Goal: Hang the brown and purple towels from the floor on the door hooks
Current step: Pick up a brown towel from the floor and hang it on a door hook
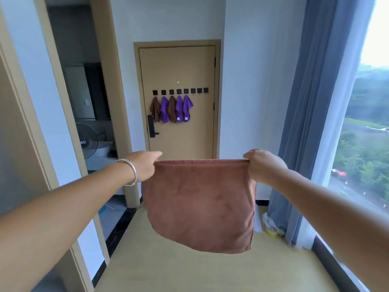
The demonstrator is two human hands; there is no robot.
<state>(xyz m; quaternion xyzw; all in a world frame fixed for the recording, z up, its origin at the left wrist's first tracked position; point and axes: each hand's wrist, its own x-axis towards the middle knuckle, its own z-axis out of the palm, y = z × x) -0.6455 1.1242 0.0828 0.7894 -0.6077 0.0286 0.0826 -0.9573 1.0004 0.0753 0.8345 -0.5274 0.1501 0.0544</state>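
A brown towel [200, 205] hangs spread out in front of me, held up by its top corners. My left hand [144, 165] pinches the top left corner and my right hand [263, 165] pinches the top right corner. Far ahead stands a tan door [185, 66] with a row of black hooks [181, 91]. Several towels hang on the left hooks: a brown towel [155, 108], a purple one [164, 110], a brown one [172, 109] and two purple ones [183, 109]. The three right hooks [199, 90] are bare.
An open doorway [84, 102] on the left shows a fan and a basin. A blue curtain [305, 123] and a tall window [370, 123] line the right side. A yellow floor [189, 268] leads to the door. A small bag lies by the curtain [271, 226].
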